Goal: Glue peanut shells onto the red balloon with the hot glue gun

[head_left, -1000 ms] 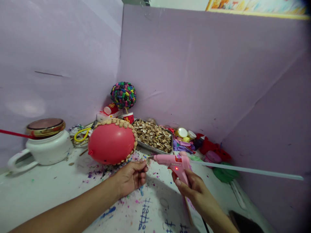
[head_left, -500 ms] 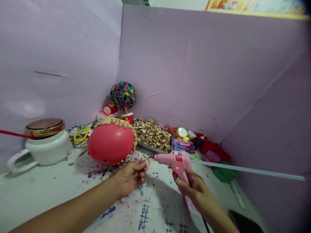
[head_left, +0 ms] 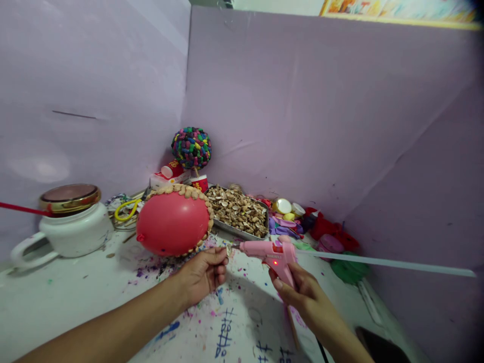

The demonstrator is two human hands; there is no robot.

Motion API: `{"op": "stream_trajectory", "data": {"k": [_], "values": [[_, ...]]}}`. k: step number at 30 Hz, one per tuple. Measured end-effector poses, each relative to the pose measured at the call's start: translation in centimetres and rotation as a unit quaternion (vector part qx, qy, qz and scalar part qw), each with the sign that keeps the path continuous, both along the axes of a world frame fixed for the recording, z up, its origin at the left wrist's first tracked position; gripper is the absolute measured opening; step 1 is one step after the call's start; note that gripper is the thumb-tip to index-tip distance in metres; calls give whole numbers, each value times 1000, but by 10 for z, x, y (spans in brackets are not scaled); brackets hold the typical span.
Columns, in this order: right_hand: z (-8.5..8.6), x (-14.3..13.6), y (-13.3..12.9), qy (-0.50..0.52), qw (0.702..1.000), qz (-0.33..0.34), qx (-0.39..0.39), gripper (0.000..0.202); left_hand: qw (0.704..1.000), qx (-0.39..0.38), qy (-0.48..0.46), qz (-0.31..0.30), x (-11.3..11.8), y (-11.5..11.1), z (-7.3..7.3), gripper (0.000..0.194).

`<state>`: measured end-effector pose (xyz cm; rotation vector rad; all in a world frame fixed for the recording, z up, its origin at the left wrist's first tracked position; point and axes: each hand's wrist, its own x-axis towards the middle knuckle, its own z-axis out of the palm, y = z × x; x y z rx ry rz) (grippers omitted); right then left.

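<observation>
My right hand (head_left: 297, 290) is closed round the handle of a pink glue gun (head_left: 264, 249), its small red light lit. A long translucent glue stick (head_left: 381, 262) sticks out of its back. The nozzle points left at a small pistachio shell (head_left: 229, 251), pinched between the thumb and finger of my left hand (head_left: 206, 272). Nozzle and shell are at or very near contact. Behind my left hand lies a red balloon (head_left: 172, 222), its far side and edge covered with rows of tan shells. A metal tray (head_left: 236, 232) heaped with loose shells (head_left: 240, 209) stands behind it.
A white mug (head_left: 77, 229) with a gold-rimmed lid stands at the left. Yellow-handled scissors (head_left: 126, 210) lie near the balloon. A multicoloured ball (head_left: 191, 147) stands in a red cup at the back. Deflated balloons (head_left: 285, 227) and small tubs lie right of the tray; a dark object (head_left: 380, 345) is front right.
The glue gun has shifted very slightly left, bringing its nozzle closer to the shell. My left hand stays almost still.
</observation>
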<state>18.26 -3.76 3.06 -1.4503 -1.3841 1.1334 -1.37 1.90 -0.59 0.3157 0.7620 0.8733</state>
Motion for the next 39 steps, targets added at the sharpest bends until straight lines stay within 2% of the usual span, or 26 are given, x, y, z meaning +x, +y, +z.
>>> {"op": "stream_trajectory", "data": {"k": [16, 23, 27, 33, 39], "values": [[-2, 5, -1, -46, 998, 32, 40, 15, 1000, 19, 7, 21, 1, 2, -2, 12], [-8, 3, -1, -25, 999, 24, 8, 19, 999, 33, 19, 24, 0, 3, -3, 11], [-9, 5, -1, -30, 998, 47, 7, 17, 999, 44, 21, 23, -1, 3, -2, 12], [-6, 10, -2, -74, 995, 55, 32, 12, 997, 71, 22, 6, -1, 3, -2, 11], [7, 13, -5, -117, 992, 34, 31, 22, 996, 87, 20, 12, -1, 5, -3, 13]]}}
